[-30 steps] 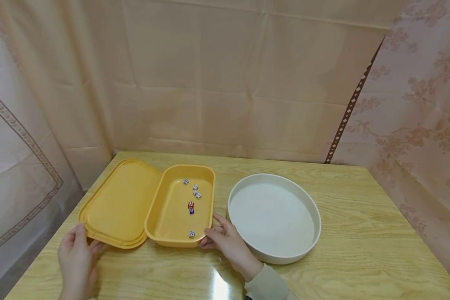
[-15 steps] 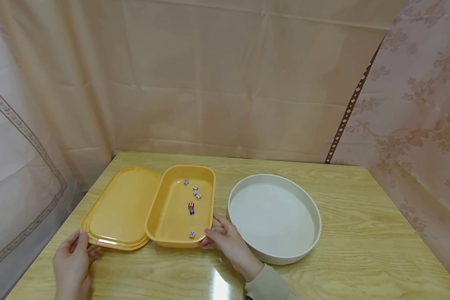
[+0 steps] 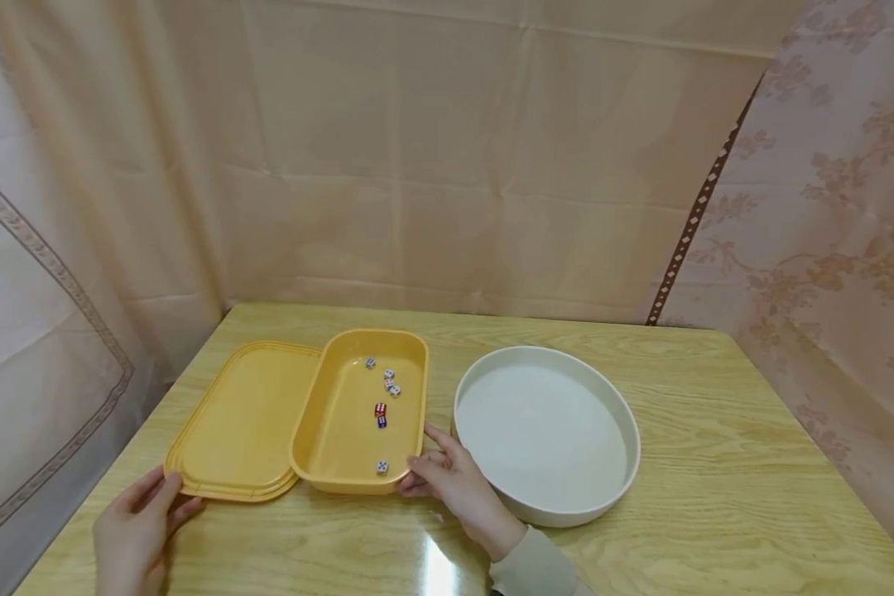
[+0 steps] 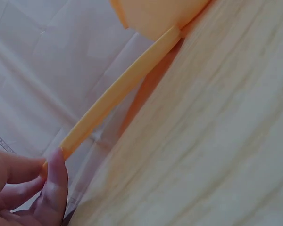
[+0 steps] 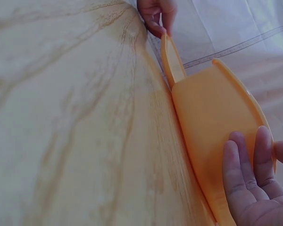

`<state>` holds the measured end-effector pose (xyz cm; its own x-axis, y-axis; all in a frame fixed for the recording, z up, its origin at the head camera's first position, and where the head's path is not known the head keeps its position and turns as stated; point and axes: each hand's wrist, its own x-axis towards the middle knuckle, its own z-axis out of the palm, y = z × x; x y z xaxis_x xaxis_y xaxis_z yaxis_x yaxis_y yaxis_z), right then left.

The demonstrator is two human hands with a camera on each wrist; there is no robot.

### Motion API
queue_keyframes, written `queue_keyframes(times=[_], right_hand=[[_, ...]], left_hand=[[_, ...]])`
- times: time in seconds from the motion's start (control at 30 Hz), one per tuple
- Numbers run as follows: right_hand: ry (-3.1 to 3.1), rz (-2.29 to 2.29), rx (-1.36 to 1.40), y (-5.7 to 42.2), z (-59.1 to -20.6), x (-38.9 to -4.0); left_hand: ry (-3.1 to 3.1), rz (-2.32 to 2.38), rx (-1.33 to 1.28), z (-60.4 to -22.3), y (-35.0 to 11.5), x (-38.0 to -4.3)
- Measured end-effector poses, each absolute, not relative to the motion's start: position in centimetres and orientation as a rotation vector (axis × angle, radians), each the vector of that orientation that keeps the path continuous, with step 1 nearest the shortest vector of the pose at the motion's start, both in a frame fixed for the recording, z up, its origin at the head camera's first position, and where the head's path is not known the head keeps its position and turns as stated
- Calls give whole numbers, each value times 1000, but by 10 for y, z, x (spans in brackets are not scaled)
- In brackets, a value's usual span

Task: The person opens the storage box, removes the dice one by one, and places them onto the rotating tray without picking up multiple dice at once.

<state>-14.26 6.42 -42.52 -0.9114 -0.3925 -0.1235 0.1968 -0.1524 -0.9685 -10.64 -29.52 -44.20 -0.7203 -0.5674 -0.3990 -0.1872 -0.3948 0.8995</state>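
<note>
In the head view a yellow rectangular lid (image 3: 246, 418) lies left of a yellow rectangular box (image 3: 343, 422). My left hand (image 3: 137, 526) pinches the lid's near-left corner between thumb and fingers. The left wrist view shows that held side of the lid (image 4: 111, 103) raised off the table, its other end low beside the box. My right hand (image 3: 454, 488) holds the box's near-right corner, thumb at the rim and fingers against the outer wall (image 5: 207, 113). Inside the box lie several small dice, mostly white, with a red die (image 3: 380, 409) and a blue die (image 3: 382, 422) touching.
A round white tray (image 3: 547, 430) with a raised rim stands just right of the box, close to my right hand. Everything rests on a wood-grain table (image 3: 723, 463). Beige cloth (image 3: 417, 165) hangs behind the table, with patterned curtains at both sides.
My left hand has moved down and slightly left, lowering the lid from a steeper tilt to a flatter one. My right hand, the box and the dice look nearly unchanged.
</note>
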Motion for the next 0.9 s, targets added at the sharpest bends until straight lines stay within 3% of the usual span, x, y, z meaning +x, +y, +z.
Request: queue_keyframes(times=[0.9], right_hand=[[1743, -2115, -241, 65, -427, -142]], left_hand=[[-1975, -1818, 978, -441, -283, -103]])
